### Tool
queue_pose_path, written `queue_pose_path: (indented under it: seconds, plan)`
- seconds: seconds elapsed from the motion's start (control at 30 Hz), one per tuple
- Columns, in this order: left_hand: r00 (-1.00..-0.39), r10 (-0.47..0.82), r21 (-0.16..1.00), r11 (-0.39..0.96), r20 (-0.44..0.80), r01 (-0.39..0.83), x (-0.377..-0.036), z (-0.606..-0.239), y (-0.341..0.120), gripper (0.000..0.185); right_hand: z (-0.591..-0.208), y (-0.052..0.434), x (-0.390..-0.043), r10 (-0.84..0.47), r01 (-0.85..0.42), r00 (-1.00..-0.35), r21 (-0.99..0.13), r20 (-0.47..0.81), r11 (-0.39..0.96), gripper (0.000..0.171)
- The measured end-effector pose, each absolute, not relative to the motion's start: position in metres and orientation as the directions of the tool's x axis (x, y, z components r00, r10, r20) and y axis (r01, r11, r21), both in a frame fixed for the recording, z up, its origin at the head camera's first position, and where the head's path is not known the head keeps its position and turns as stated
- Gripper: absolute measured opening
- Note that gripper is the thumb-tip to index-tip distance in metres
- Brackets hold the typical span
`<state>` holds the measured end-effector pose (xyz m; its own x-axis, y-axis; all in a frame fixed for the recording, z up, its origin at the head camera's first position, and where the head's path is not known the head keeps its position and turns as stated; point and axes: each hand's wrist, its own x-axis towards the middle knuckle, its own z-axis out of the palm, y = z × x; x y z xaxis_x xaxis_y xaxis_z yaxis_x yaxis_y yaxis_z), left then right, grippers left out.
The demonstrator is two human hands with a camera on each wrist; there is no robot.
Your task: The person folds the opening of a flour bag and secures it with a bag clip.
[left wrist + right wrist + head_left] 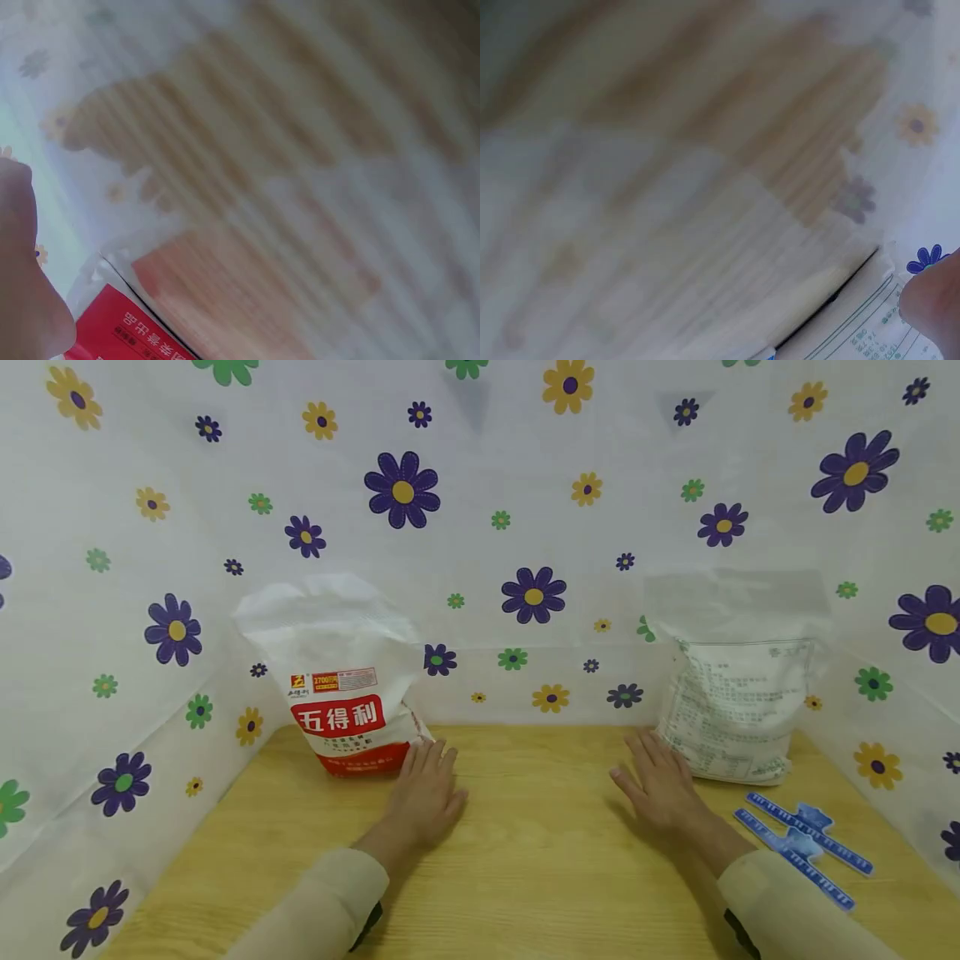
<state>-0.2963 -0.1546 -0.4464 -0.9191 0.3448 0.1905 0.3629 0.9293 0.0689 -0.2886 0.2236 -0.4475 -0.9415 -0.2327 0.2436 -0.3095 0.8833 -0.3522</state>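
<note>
Sleeves: two cream-coloured sleeves (322,897) come in from the near edge, one on each side.
Table: a pale wooden table top (525,877) with straight grain, walled on three sides by a white cloth printed with purple, yellow and green flowers (480,510).
Left hand: the left hand (427,793) lies flat, palm down, fingers straight and together, gripping nothing; its fingertips sit just beside the bottom corner of the left bag, touching or nearly so, I cannot tell which.
Right hand: the right hand (658,785) also lies flat with fingers spread a little, holding nothing; its outer edge is just beside the right bag.
Clips: two long blue plastic sealing clips (806,847) lie on the near right of the table, beside the right forearm, apart from both hands.
Left bag: a white plastic flour bag with a red label band and Chinese characters (341,693) stands upright at the far left, its top crumpled and unsealed-looking. The left wrist view, though blurred, shows its red label close by.
Right bag: a white bag covered in fine printed text (738,693) leans at the far right, its clear top standing up loosely.
Step, as I judge it: a resting pose with nothing taken up yet.
Next move, as I judge it: a hand would need to curl round a bag's loose top or reach near right for a clip.
</note>
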Motion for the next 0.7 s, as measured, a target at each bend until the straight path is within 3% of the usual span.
queue_pose_path:
  seconds: [0.27,0.53,0.7]
  plan:
    - [-0.851,0.363,-0.055,0.927,0.379,0.370,-0.295,-0.446,-0.146,0.066,-0.450,0.217,-0.289,-0.261,-0.333,-0.935,-0.339,0.242,0.880,0.071]
    - [-0.832,0.321,-0.025,0.937,0.452,0.348,-0.296,-0.443,-0.145,0.067,-0.450,0.213,-0.291,-0.233,-0.313,-0.941,-0.366,0.247,0.877,0.069]
    - [-0.751,0.262,0.050,0.930,0.606,0.365,-0.300,-0.436,-0.151,0.063,-0.449,0.209,-0.291,-0.229,-0.313,-0.939,-0.364,0.255,0.877,0.069]
